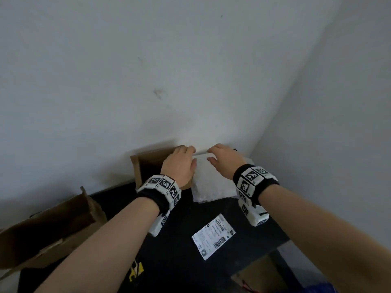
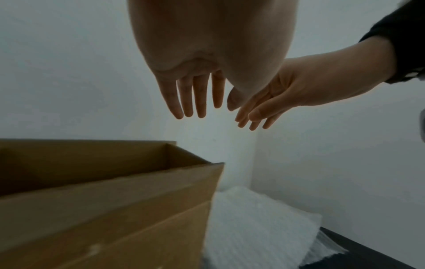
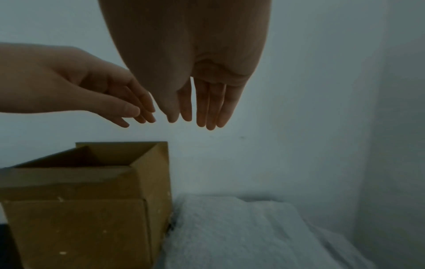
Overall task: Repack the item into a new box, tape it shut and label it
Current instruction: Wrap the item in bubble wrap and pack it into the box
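An open brown cardboard box (image 1: 148,163) stands against the wall at the back of the dark table (image 1: 186,227). To its right lies a white pile of foam wrap (image 1: 213,182). My left hand (image 1: 179,163) hovers over the box's right edge, fingers straight and empty (image 2: 190,94). My right hand (image 1: 224,159) hovers over the foam wrap (image 3: 253,233), fingers extended and holding nothing (image 3: 207,102). The two hands nearly meet at the fingertips. A white shipping label (image 1: 213,236) lies flat on the table nearer to me. Inside, the box (image 3: 87,200) looks dark.
A second open cardboard box (image 1: 53,229) sits at the table's left front. White walls close in the back and right. Beyond the table's right edge, lower down, is a brown box (image 1: 260,275). A yellow-and-black object (image 1: 136,270) lies at the front.
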A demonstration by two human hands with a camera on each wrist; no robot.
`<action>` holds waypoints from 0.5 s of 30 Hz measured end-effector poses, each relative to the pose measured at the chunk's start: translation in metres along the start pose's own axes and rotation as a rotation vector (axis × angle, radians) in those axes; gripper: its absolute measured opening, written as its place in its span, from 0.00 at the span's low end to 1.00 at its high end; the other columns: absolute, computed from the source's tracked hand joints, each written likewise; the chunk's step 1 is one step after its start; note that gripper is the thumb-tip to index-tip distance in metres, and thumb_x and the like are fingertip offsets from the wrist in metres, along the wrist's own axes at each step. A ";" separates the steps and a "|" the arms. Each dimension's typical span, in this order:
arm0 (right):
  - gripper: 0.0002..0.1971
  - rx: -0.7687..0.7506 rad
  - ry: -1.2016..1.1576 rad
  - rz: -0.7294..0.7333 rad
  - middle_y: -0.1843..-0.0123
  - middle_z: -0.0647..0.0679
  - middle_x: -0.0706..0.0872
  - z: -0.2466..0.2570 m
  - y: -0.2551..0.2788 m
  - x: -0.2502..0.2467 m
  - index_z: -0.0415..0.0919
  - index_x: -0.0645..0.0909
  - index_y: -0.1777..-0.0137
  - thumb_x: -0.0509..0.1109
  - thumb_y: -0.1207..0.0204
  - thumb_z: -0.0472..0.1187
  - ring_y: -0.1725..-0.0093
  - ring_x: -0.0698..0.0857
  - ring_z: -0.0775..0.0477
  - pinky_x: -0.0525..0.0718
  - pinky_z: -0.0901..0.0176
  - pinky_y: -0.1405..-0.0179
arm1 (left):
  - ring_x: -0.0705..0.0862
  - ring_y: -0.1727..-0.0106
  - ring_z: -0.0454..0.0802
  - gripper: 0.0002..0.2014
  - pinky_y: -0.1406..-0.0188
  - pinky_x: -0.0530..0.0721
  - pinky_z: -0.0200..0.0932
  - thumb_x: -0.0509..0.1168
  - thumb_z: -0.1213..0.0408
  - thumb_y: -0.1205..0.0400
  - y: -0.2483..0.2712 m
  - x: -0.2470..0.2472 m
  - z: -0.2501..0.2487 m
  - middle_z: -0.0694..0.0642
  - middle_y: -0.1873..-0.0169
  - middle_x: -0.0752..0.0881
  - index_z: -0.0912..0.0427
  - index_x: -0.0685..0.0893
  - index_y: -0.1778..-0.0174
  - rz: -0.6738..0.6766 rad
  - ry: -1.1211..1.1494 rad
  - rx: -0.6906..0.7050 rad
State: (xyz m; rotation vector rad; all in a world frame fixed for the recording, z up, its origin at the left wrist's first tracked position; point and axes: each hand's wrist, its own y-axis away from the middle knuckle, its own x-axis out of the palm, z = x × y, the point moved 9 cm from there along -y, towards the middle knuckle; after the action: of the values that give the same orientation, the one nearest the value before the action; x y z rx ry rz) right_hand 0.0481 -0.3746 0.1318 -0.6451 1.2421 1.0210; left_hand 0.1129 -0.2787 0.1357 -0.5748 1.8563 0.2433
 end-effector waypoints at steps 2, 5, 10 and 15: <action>0.19 0.037 0.019 0.026 0.28 0.44 0.75 -0.024 0.005 0.003 0.41 0.73 0.28 0.57 0.16 0.46 0.33 0.77 0.41 0.76 0.49 0.37 | 0.75 0.34 0.53 0.16 0.47 0.78 0.48 0.53 0.58 0.14 -0.007 0.014 -0.022 0.56 0.36 0.78 0.57 0.71 0.32 0.022 0.008 0.037; 0.19 0.076 0.027 0.057 0.28 0.44 0.76 -0.061 0.011 0.013 0.42 0.73 0.28 0.58 0.16 0.47 0.32 0.77 0.42 0.76 0.48 0.35 | 0.74 0.33 0.51 0.17 0.45 0.78 0.47 0.52 0.57 0.14 -0.013 0.041 -0.048 0.54 0.33 0.77 0.56 0.70 0.30 0.064 0.009 0.063; 0.20 0.076 -0.018 0.162 0.27 0.45 0.74 -0.109 0.011 0.051 0.43 0.71 0.26 0.59 0.16 0.47 0.30 0.75 0.43 0.75 0.50 0.35 | 0.73 0.33 0.51 0.17 0.44 0.77 0.47 0.52 0.58 0.13 -0.023 0.096 -0.059 0.54 0.32 0.75 0.57 0.70 0.29 0.178 0.009 0.013; 0.26 -0.001 -0.046 0.308 0.22 0.45 0.68 -0.140 0.002 0.100 0.43 0.67 0.24 0.65 0.20 0.48 0.26 0.70 0.45 0.71 0.50 0.29 | 0.69 0.28 0.52 0.20 0.37 0.77 0.49 0.53 0.57 0.14 -0.021 0.162 -0.043 0.54 0.25 0.69 0.56 0.68 0.25 0.333 -0.008 -0.111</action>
State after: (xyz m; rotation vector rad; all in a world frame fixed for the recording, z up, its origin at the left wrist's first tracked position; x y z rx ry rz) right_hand -0.0169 -0.4664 0.0019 -0.4353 1.3263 1.2828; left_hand 0.0455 -0.3588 0.0028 -0.3351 1.9340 0.5706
